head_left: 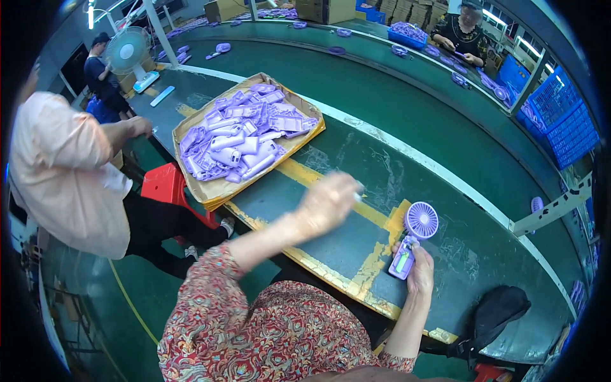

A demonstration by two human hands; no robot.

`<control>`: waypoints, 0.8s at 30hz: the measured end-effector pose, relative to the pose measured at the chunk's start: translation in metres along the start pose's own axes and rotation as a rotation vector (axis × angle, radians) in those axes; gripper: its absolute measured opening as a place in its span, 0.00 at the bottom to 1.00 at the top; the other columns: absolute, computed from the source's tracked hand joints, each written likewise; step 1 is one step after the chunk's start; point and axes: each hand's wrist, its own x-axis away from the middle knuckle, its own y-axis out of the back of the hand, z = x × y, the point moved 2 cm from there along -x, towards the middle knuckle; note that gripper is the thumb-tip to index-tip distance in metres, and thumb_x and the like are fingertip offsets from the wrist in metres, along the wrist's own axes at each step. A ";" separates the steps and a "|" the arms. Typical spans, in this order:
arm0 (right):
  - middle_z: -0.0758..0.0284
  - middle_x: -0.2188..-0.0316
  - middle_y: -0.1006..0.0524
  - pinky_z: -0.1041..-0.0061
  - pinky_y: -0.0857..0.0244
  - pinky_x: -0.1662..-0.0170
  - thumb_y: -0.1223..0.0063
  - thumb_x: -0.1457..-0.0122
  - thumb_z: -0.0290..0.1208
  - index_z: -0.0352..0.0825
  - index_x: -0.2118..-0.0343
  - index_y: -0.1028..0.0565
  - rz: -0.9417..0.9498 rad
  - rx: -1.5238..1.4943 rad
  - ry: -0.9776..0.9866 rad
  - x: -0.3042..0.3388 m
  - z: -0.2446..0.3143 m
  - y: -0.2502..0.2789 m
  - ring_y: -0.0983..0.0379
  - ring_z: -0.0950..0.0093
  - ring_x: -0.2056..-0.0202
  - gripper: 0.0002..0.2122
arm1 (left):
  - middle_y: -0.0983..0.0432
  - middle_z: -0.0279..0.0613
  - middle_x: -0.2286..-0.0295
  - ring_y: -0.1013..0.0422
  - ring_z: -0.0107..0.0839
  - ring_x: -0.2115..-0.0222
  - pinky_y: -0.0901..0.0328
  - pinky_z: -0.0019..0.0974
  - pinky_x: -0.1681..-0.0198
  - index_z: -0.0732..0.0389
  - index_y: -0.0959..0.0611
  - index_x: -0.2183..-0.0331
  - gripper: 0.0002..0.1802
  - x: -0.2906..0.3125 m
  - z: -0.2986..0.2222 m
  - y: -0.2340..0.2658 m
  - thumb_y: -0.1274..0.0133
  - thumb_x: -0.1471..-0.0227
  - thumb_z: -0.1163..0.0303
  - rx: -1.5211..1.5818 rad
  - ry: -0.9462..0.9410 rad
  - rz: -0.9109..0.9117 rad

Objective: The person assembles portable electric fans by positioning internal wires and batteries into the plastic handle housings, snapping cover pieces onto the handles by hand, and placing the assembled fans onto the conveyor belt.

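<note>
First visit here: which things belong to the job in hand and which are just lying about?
Apparently in the job:
purple handheld fan, in right hand
purple casings in the cardboard tray

Apparently just about:
black cloth item
red stool

Right grip (421,270): closed round the handle of a purple handheld fan (421,220), round head pointing far, greenish detail in the handle's open face. My left grip (328,205) is blurred above the tabletop (468,274), well left of the fan; something small and whitish at the fingertips, too blurred to identify. Far left: shallow carton (207,193) heaped with purple casings (238,130). Near right, black cloth item (499,311) at the edge. Left, co-worker in pale shirt (60,153) beside a red stool (164,186).
</note>
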 end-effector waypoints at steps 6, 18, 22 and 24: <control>0.55 0.69 0.24 0.74 0.28 0.66 0.57 0.41 0.31 0.23 0.63 0.31 0.003 -0.019 0.001 0.024 -0.008 -0.011 0.24 0.69 0.69 0.12 | 0.29 0.51 0.62 0.31 0.46 0.60 0.36 0.41 0.55 0.65 0.23 0.62 0.20 0.009 0.142 0.093 0.51 0.65 0.82 -0.659 0.198 0.127; 0.54 0.68 0.24 0.73 0.27 0.66 0.58 0.40 0.30 0.24 0.62 0.32 -0.030 -0.064 -0.009 0.027 -0.014 -0.015 0.24 0.68 0.67 0.12 | 0.27 0.53 0.62 0.32 0.48 0.58 0.37 0.44 0.54 0.62 0.22 0.60 0.21 -0.010 0.244 0.105 0.46 0.60 0.65 -0.612 0.485 0.239; 0.54 0.68 0.24 0.73 0.27 0.66 0.58 0.40 0.30 0.24 0.62 0.32 -0.009 -0.051 0.000 0.026 -0.014 -0.014 0.24 0.68 0.67 0.12 | 0.26 0.52 0.63 0.30 0.46 0.60 0.37 0.43 0.54 0.61 0.21 0.60 0.20 -0.025 0.235 0.102 0.45 0.58 0.65 -0.423 0.527 0.176; 0.54 0.68 0.24 0.74 0.27 0.66 0.58 0.40 0.30 0.24 0.62 0.32 -0.005 -0.050 0.011 0.027 -0.014 -0.013 0.24 0.68 0.67 0.12 | 0.26 0.50 0.62 0.30 0.46 0.59 0.37 0.43 0.54 0.60 0.21 0.60 0.20 -0.033 0.228 0.093 0.45 0.59 0.69 -0.466 0.427 0.202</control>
